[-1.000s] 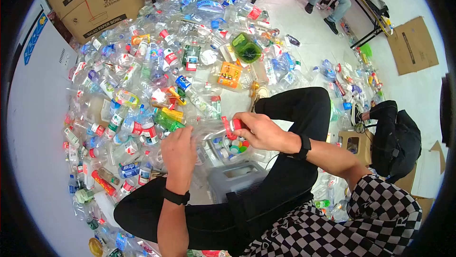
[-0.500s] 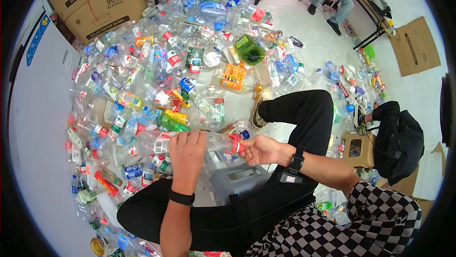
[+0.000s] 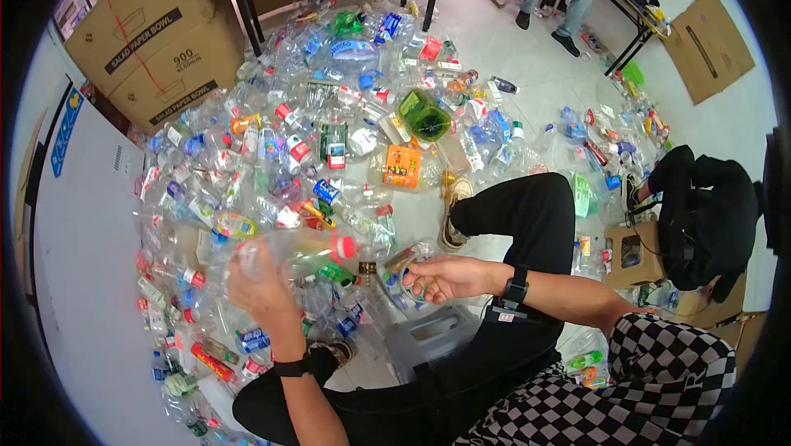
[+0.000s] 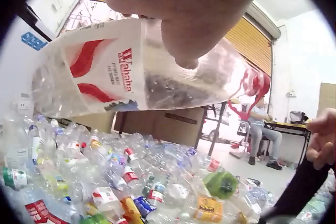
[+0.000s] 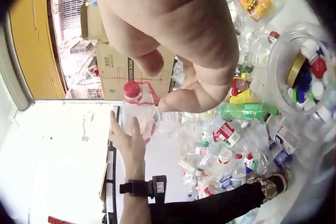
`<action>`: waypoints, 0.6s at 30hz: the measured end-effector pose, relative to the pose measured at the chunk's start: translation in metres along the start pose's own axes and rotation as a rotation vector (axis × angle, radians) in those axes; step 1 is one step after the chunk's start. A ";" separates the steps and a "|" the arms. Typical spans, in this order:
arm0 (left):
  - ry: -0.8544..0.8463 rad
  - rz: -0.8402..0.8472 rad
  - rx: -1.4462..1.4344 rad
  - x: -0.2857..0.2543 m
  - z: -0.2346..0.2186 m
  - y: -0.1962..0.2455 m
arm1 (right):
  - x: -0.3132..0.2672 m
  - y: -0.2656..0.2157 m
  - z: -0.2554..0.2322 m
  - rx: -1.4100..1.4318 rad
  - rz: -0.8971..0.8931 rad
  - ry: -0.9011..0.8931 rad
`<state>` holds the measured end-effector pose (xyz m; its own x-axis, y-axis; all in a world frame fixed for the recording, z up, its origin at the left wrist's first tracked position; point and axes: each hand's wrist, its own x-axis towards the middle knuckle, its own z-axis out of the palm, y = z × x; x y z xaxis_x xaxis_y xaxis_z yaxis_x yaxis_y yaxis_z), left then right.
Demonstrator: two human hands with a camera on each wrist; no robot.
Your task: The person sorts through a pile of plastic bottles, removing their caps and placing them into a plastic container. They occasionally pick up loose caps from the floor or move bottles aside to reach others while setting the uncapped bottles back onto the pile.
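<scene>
From far off I saw a see-through bottle (image 3: pixel 303 253) with a red top (image 3: pixel 344 247), a loose red strip (image 5: pixel 152 92) by its neck, and a white label (image 4: pixel 107 71) with red shapes. It was sideways up above the messy pile, with the left hand (image 3: pixel 259 281) wrapped round its middle and the top pointing to the right hand's side. The right hand (image 3: pixel 453 277) was near but not touching it, fingers loosely bent, thumb and finger tips apart.
</scene>
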<state>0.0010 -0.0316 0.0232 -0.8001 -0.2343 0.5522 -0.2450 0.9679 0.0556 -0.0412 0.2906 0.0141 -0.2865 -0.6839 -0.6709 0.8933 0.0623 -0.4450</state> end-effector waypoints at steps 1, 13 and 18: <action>0.011 0.010 -0.003 0.002 0.004 -0.004 | 0.000 -0.001 -0.002 0.001 -0.015 -0.001; -0.467 0.070 -0.008 -0.039 0.046 -0.001 | -0.010 -0.032 -0.034 -0.368 -0.049 0.085; -0.629 0.124 -0.110 -0.045 0.052 -0.001 | -0.011 -0.088 -0.051 -0.651 -0.166 0.245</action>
<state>0.0084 -0.0265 -0.0448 -0.9949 -0.0961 -0.0310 -0.0993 0.9871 0.1256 -0.1345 0.3292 0.0303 -0.5388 -0.5435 -0.6436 0.4648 0.4454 -0.7652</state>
